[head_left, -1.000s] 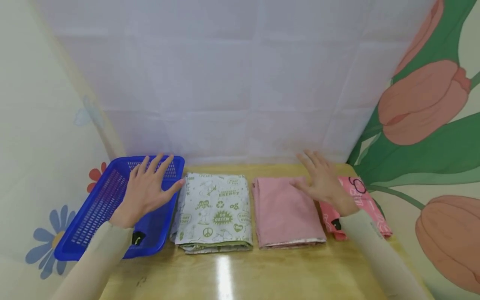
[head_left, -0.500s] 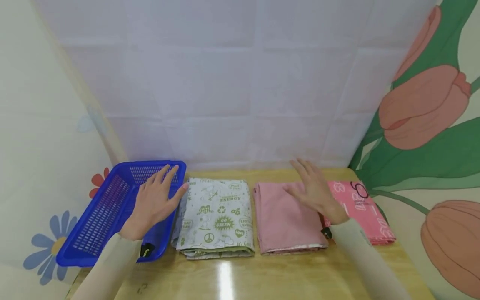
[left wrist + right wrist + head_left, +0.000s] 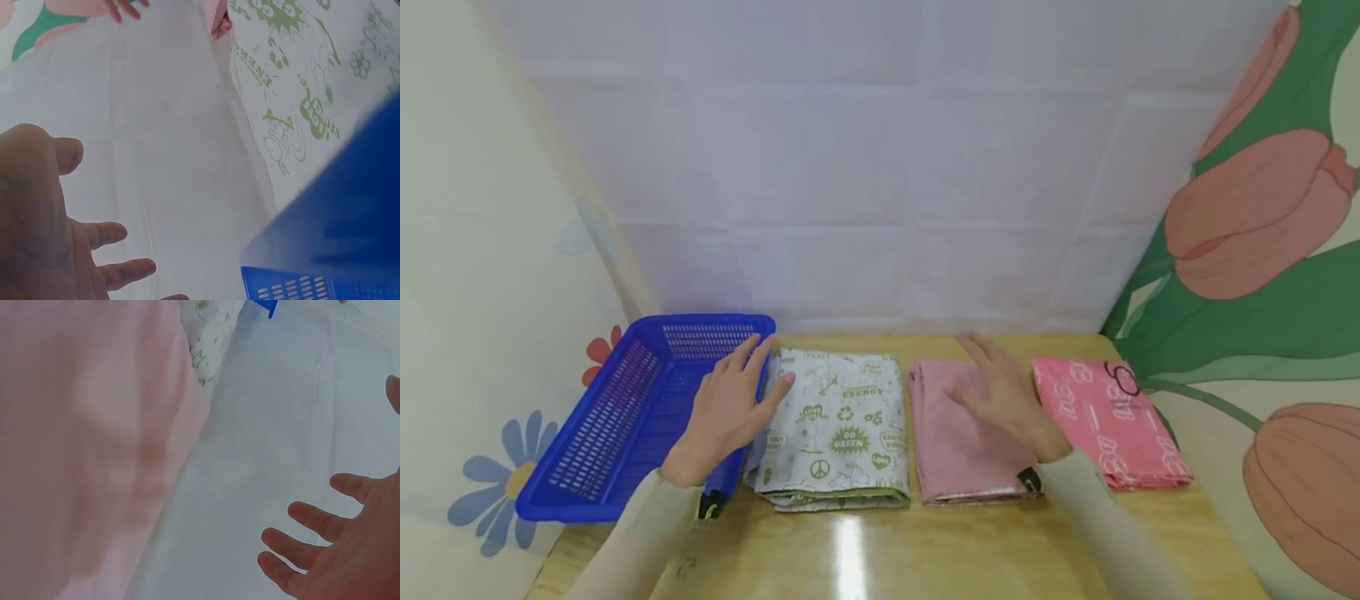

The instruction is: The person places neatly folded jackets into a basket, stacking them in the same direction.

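Note:
My left hand (image 3: 726, 417) hovers with spread fingers over the right side of a blue plastic basket (image 3: 538, 492), its thumb overlapping the edge of a folded white cloth with green print (image 3: 842, 433) in the head view. My right hand (image 3: 1007, 400), fingers also spread, is above a folded plain pink cloth (image 3: 940, 458). Neither hand holds anything. In the left wrist view the left hand (image 3: 50, 225) shows apart from the printed cloth (image 3: 312, 81). The right wrist view has the right hand (image 3: 350, 544) beside the pink cloth (image 3: 94, 437).
A brighter pink folded cloth with white markings (image 3: 1105, 425) lies at the right end of the row. Everything sits on a wooden table (image 3: 895, 550). A white sheet (image 3: 820, 167) hangs behind, and a wall with painted tulips (image 3: 1247, 217) stands at the right.
Both hands have moved inward: the left rightward towards the printed cloth, the right leftward over the plain pink cloth. The brighter pink cloth is now uncovered by the right arm.

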`<state>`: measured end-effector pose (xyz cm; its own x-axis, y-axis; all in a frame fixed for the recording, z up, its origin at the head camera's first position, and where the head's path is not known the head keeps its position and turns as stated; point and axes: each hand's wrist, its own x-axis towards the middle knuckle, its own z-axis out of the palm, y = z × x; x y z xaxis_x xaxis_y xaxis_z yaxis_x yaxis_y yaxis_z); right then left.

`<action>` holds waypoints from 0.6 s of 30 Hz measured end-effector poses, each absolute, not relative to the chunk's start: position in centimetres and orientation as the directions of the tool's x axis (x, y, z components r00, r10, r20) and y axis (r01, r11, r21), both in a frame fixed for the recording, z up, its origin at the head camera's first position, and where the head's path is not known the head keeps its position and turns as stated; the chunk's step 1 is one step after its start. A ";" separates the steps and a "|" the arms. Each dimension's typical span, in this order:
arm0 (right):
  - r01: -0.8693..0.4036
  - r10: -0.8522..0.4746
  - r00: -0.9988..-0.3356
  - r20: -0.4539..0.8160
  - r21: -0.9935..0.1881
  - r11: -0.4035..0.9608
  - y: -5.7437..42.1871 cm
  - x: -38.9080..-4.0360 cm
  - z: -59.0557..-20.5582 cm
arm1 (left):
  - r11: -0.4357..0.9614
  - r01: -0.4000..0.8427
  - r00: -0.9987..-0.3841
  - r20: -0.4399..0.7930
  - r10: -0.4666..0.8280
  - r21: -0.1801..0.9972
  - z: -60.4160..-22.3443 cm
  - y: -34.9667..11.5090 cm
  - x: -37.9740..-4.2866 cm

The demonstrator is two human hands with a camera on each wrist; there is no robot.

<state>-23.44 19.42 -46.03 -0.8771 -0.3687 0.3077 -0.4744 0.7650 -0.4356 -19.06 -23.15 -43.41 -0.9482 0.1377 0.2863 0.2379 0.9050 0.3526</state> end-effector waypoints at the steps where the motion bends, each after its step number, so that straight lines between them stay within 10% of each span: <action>1: -0.468 -0.369 -0.881 0.294 -0.442 0.765 19.2 -23.3 -46.2 | 0.902 0.237 -0.949 0.286 0.135 0.361 -43.5 -23.0 -19.0; 18: -0.508 -0.433 -0.860 0.268 -0.519 0.688 16.3 -22.2 -48.0 | 0.880 0.226 -0.960 0.247 0.129 0.418 -44.1 -21.9 -18.4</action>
